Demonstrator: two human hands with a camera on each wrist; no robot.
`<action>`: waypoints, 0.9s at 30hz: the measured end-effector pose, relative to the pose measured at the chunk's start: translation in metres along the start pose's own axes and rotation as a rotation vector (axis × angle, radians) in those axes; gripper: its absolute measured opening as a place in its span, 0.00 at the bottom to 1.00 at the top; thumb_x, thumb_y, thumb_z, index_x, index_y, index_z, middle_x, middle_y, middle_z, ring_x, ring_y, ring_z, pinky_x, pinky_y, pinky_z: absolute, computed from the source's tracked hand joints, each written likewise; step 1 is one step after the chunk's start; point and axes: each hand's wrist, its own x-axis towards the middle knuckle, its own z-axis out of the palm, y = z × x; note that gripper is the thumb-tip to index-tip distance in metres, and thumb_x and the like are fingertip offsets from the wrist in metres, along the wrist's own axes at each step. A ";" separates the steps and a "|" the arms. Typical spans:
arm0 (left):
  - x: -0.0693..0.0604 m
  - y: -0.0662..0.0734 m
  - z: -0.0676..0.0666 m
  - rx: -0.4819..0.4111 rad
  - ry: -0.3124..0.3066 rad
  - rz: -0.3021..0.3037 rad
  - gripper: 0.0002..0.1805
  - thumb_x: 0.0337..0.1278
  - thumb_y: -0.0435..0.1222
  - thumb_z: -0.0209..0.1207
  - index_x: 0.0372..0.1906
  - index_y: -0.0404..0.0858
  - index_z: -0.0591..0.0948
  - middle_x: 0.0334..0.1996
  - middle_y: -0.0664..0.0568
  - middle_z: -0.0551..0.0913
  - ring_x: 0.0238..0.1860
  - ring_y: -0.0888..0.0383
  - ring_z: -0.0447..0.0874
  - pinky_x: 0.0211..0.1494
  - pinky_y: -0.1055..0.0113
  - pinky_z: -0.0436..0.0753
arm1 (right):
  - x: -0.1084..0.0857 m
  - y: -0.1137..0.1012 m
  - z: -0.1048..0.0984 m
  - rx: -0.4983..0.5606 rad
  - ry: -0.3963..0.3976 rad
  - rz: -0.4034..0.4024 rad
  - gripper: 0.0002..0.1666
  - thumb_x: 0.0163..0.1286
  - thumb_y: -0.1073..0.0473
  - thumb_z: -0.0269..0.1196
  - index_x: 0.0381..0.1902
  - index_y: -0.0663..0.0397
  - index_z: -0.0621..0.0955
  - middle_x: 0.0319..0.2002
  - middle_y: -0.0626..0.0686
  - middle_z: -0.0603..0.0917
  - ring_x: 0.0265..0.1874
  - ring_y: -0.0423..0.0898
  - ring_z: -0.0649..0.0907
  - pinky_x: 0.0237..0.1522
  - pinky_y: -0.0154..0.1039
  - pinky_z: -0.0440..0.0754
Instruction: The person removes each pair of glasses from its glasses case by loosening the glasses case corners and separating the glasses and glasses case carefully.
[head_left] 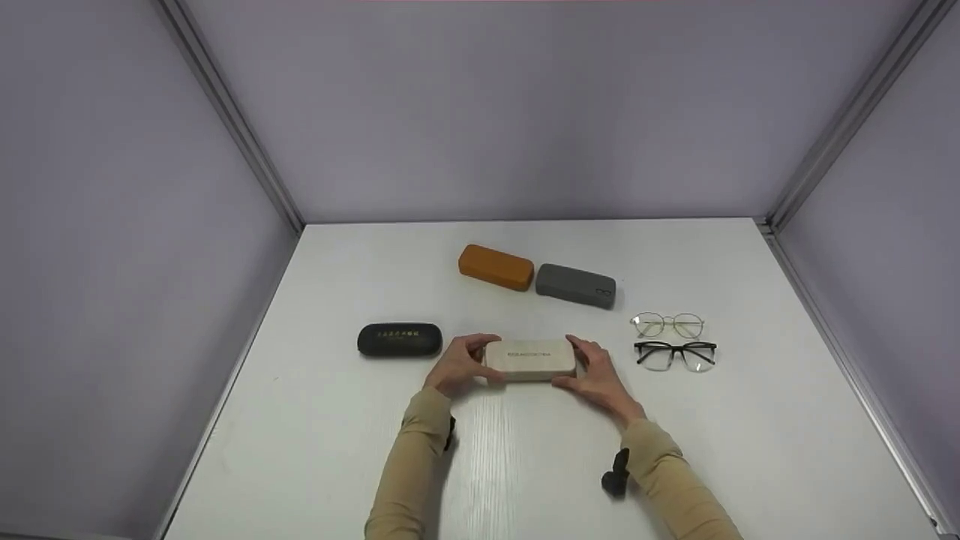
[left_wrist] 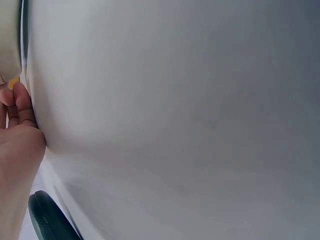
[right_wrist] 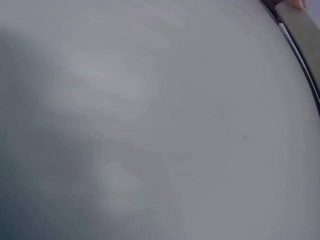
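A cream glasses case (head_left: 531, 363) with a line of dark lettering on its lid lies closed at the middle of the white table. My left hand (head_left: 457, 365) grips its left end, thumb along the near side and fingers at the far corner. At the right end my right hand (head_left: 602, 380) holds it the same way. Part of the cream case (left_wrist: 9, 45) shows in the left wrist view, above the left hand's curled fingers (left_wrist: 22, 102). Only a strip of the case (right_wrist: 304, 40) appears at the upper right of the right wrist view.
Left of the left hand lies a black glasses case (head_left: 400, 340) with gold lettering. Farther back are an orange case (head_left: 496, 267) and a grey case (head_left: 575, 285). Thin-framed glasses (head_left: 667, 324) and black-framed glasses (head_left: 676, 346) lie to the right. Panels (head_left: 525, 112) enclose the table.
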 end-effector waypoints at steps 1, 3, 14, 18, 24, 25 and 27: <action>0.000 0.000 0.000 0.002 0.000 -0.003 0.38 0.31 0.32 0.82 0.59 0.44 0.83 0.49 0.53 0.87 0.43 0.61 0.76 0.51 0.69 0.76 | 0.000 0.000 0.000 -0.002 -0.010 0.009 0.53 0.45 0.49 0.82 0.67 0.64 0.74 0.52 0.61 0.84 0.52 0.58 0.79 0.60 0.58 0.69; -0.001 -0.001 0.001 0.025 0.001 0.004 0.38 0.32 0.32 0.82 0.59 0.45 0.83 0.48 0.53 0.86 0.42 0.61 0.77 0.50 0.69 0.77 | 0.000 -0.001 -0.002 0.006 -0.047 0.042 0.52 0.47 0.49 0.82 0.67 0.63 0.74 0.54 0.61 0.84 0.54 0.58 0.79 0.62 0.59 0.69; -0.009 0.007 0.002 0.113 -0.011 0.077 0.42 0.41 0.28 0.78 0.67 0.38 0.76 0.50 0.45 0.84 0.43 0.58 0.78 0.50 0.66 0.77 | 0.007 -0.011 -0.016 0.028 -0.179 0.095 0.46 0.56 0.50 0.77 0.68 0.62 0.74 0.60 0.60 0.79 0.54 0.50 0.77 0.58 0.46 0.75; -0.013 0.009 0.003 0.246 -0.004 0.146 0.44 0.45 0.30 0.76 0.71 0.33 0.71 0.54 0.40 0.78 0.42 0.55 0.69 0.49 0.66 0.71 | 0.008 -0.016 -0.017 0.112 -0.170 0.141 0.45 0.56 0.53 0.77 0.67 0.66 0.74 0.55 0.61 0.78 0.42 0.46 0.75 0.45 0.34 0.73; -0.018 0.013 0.009 0.362 0.105 0.212 0.42 0.50 0.32 0.74 0.70 0.25 0.69 0.55 0.34 0.77 0.45 0.50 0.75 0.51 0.58 0.77 | 0.009 -0.024 -0.014 0.145 -0.107 0.212 0.45 0.55 0.54 0.78 0.65 0.69 0.75 0.53 0.63 0.80 0.39 0.43 0.76 0.41 0.30 0.73; -0.019 0.015 0.011 0.366 0.132 0.206 0.42 0.50 0.33 0.74 0.69 0.24 0.69 0.54 0.34 0.78 0.46 0.49 0.77 0.53 0.56 0.79 | 0.009 -0.025 -0.013 0.144 -0.094 0.230 0.45 0.54 0.54 0.79 0.65 0.69 0.75 0.53 0.63 0.80 0.39 0.44 0.77 0.41 0.30 0.74; -0.022 0.017 0.014 0.363 0.181 0.187 0.39 0.50 0.32 0.75 0.66 0.23 0.72 0.50 0.34 0.81 0.47 0.46 0.80 0.54 0.53 0.81 | 0.009 -0.027 -0.011 0.151 -0.076 0.263 0.44 0.54 0.55 0.79 0.65 0.69 0.75 0.52 0.63 0.81 0.39 0.45 0.79 0.41 0.29 0.76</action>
